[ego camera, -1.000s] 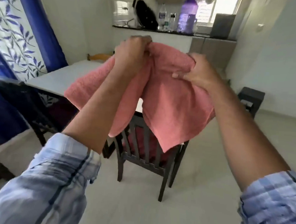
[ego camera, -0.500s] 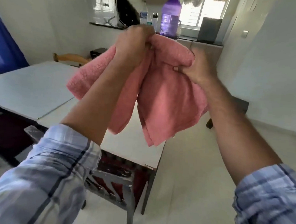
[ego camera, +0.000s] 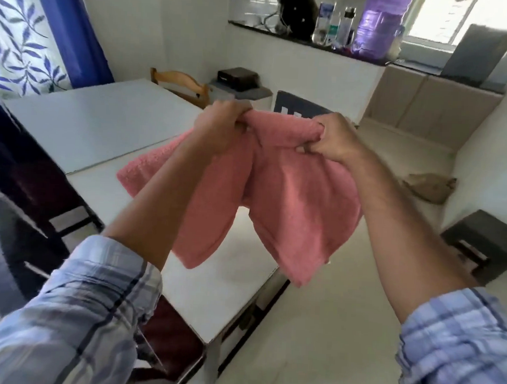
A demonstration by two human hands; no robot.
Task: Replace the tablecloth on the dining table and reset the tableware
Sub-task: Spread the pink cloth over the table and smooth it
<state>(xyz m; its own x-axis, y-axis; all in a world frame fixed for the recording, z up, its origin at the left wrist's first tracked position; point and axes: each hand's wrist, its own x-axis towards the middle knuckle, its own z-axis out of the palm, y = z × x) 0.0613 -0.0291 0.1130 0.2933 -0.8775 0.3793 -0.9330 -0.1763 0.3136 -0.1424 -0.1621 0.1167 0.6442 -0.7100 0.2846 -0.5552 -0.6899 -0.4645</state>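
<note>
1. The pink cloth (ego camera: 290, 199) was pinched along its top edge: the left hand (ego camera: 220, 125) had its fingers curled tight over one bunched corner, and the right hand (ego camera: 334, 140) pinched the other between thumb and fingers.
2. It hung in folds, in the air above the near corner of the bare dining table (ego camera: 103, 119).
3. It was bunched, so it could likely land crumpled or slide off the edge if released before being spread.
4. No tableware was visible on the table.
</note>
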